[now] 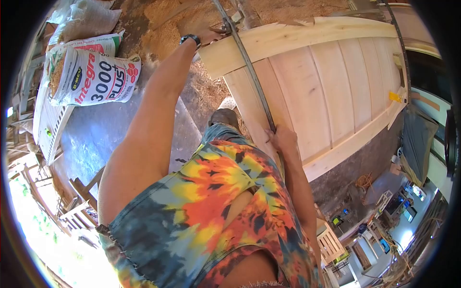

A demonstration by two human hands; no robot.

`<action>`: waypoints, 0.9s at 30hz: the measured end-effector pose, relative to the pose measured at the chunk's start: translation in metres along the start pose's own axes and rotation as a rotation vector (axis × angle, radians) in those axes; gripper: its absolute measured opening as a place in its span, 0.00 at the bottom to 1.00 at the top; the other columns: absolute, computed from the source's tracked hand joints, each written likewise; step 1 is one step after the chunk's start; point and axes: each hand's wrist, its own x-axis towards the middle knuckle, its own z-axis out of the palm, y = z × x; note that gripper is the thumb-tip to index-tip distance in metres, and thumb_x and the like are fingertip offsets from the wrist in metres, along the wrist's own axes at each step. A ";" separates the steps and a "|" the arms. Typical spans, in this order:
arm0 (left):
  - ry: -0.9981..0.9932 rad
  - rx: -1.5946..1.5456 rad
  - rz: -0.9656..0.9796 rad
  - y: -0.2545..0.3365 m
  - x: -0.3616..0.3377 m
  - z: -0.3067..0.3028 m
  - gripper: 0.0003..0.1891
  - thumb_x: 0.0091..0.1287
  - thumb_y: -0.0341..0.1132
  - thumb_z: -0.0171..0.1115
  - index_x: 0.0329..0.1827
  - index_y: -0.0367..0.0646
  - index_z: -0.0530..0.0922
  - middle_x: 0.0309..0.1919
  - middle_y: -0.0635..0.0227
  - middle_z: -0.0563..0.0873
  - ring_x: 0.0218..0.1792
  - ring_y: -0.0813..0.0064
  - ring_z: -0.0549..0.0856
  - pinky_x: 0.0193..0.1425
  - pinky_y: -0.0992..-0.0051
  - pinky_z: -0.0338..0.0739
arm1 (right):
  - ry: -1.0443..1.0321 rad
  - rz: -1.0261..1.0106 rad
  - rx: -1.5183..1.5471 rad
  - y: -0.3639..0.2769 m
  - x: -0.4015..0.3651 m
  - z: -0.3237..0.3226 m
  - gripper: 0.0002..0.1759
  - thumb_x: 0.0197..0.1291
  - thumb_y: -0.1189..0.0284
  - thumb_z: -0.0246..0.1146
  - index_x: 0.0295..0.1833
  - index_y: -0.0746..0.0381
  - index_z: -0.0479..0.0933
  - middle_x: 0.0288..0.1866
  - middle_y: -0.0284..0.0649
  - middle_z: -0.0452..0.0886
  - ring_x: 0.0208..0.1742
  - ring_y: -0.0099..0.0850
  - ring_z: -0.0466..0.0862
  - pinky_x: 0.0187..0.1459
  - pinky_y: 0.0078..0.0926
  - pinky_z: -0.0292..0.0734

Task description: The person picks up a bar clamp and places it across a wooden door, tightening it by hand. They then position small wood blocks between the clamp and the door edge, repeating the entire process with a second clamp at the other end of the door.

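Grips one metal bar [253, 72] with curled right hand [284, 139] near left edge of one wooden panel [336, 86]; reaches left hand [210, 37] straight-armed to top-left corner; cannot tell its hold.

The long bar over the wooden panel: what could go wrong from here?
The long bar crosses the bare wooden panel, so it might scuff or dent the boards if it slips from the right hand gripping it. The left hand is close to the bar and a corner of the panel, so fingers could get pinched there. Wood shavings litter the floor beside the panel, so footing may be slippery.
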 end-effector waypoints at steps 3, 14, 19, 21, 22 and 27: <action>-0.013 0.192 0.203 -0.014 0.003 0.002 0.22 0.70 0.36 0.59 0.66 0.43 0.78 0.53 0.67 0.86 0.52 0.77 0.83 0.57 0.77 0.76 | 0.009 0.056 0.016 -0.001 -0.009 -0.003 0.30 0.58 0.44 0.64 0.41 0.63 0.81 0.35 0.53 0.86 0.40 0.52 0.86 0.44 0.49 0.79; 0.015 -0.170 -0.010 0.013 -0.012 0.002 0.25 0.69 0.42 0.61 0.66 0.39 0.77 0.53 0.69 0.86 0.51 0.80 0.83 0.57 0.76 0.76 | 0.350 0.140 0.214 0.001 -0.053 0.011 0.25 0.55 0.60 0.71 0.53 0.65 0.78 0.57 0.50 0.76 0.59 0.48 0.75 0.57 0.49 0.72; 0.005 -0.148 0.007 -0.004 -0.002 0.000 0.26 0.70 0.45 0.61 0.67 0.40 0.76 0.53 0.72 0.86 0.51 0.80 0.83 0.57 0.76 0.76 | 0.380 0.128 0.224 0.002 -0.068 0.015 0.25 0.55 0.63 0.70 0.55 0.66 0.77 0.61 0.54 0.74 0.62 0.51 0.73 0.61 0.50 0.69; -0.003 -0.171 -0.001 -0.006 -0.002 0.001 0.26 0.70 0.45 0.62 0.67 0.41 0.76 0.53 0.72 0.86 0.51 0.80 0.83 0.57 0.76 0.76 | 0.414 0.109 0.211 0.001 -0.073 0.017 0.25 0.55 0.64 0.70 0.55 0.66 0.76 0.63 0.55 0.72 0.64 0.52 0.72 0.62 0.50 0.68; -0.004 -0.225 0.002 -0.010 0.000 0.001 0.26 0.70 0.45 0.62 0.67 0.42 0.76 0.54 0.73 0.86 0.51 0.80 0.83 0.58 0.76 0.76 | 0.395 0.112 0.225 0.000 -0.077 0.017 0.25 0.55 0.64 0.70 0.56 0.66 0.76 0.64 0.56 0.72 0.64 0.52 0.72 0.63 0.49 0.68; 0.048 -0.332 0.031 -0.014 -0.003 0.000 0.26 0.66 0.42 0.67 0.66 0.43 0.78 0.56 0.64 0.86 0.55 0.71 0.84 0.63 0.71 0.75 | 0.417 0.096 0.284 -0.007 -0.094 0.023 0.24 0.54 0.66 0.70 0.55 0.66 0.77 0.61 0.59 0.74 0.62 0.56 0.74 0.62 0.49 0.70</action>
